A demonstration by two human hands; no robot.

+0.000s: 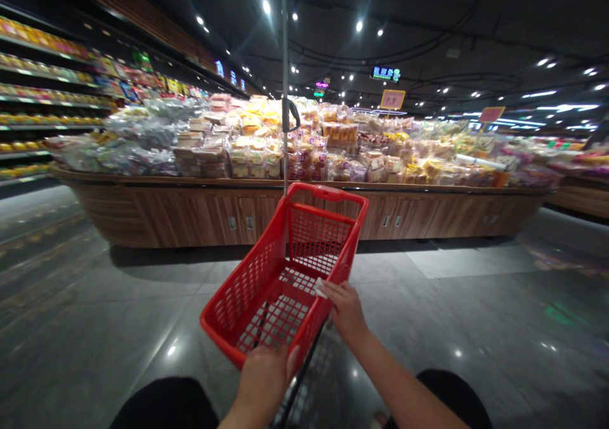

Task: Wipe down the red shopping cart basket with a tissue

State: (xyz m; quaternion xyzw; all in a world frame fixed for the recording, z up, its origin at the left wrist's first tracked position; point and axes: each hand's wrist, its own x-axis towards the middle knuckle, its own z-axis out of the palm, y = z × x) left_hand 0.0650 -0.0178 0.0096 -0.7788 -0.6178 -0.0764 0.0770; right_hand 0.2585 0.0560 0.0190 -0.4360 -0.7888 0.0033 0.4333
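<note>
supermarket aisle, dark ceiling with spotlights. left wall shelving (42,86) holds packaged goods in rows. ahead, a wood-panelled display surface (304,213) carries a heaped mound of bagged and boxed bakery items (266,143), with a yellow price sign (392,99) above. polished grey tile floor (118,302) below.

red plastic shopping basket (252,277) sits straight ahead of both hands on a wheeled metal cart frame (304,378), its long axis running away from the body, tilted slightly right. a thin metal pole (284,80) rises behind it.

left hand (261,381) is at the near end, left fingers (280,359) closed over the rim. right hand (347,311) is on the right side rim, further forward, right fingers (335,292) curled over it. small white slip (320,288) pokes out by them, held or not: cannot tell.
</note>
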